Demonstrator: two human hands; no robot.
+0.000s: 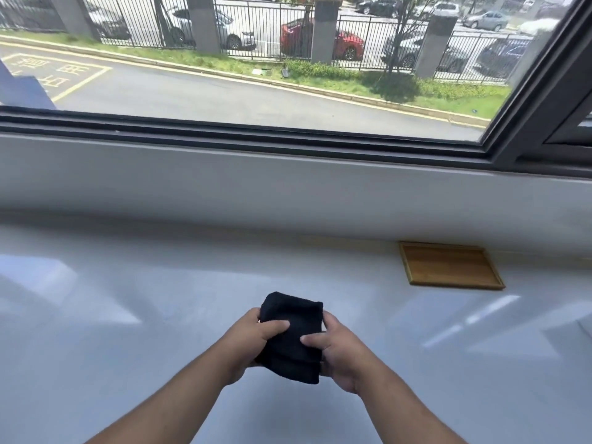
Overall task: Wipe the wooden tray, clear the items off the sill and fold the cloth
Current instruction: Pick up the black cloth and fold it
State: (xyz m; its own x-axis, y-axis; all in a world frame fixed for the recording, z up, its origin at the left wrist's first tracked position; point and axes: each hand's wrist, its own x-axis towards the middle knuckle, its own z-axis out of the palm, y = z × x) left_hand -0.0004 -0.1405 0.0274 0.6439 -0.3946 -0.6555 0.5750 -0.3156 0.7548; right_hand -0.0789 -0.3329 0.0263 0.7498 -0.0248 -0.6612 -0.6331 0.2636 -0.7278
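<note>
A black cloth (pixel 293 344), folded into a small thick pad, is held above the white sill (pixel 128 315) in the lower middle of the head view. My left hand (pixel 248 341) grips its left side with the thumb on top. My right hand (pixel 336 350) grips its right side the same way. The wooden tray (pixel 448 265) lies flat and bare on the sill to the far right, against the wall under the window, well apart from both hands.
A glossy white sill spreads wide to the left and right of my hands. A white wall (pixel 288 187) rises behind it to a dark window frame (pixel 256 136). Through the glass are a road, a fence and parked cars.
</note>
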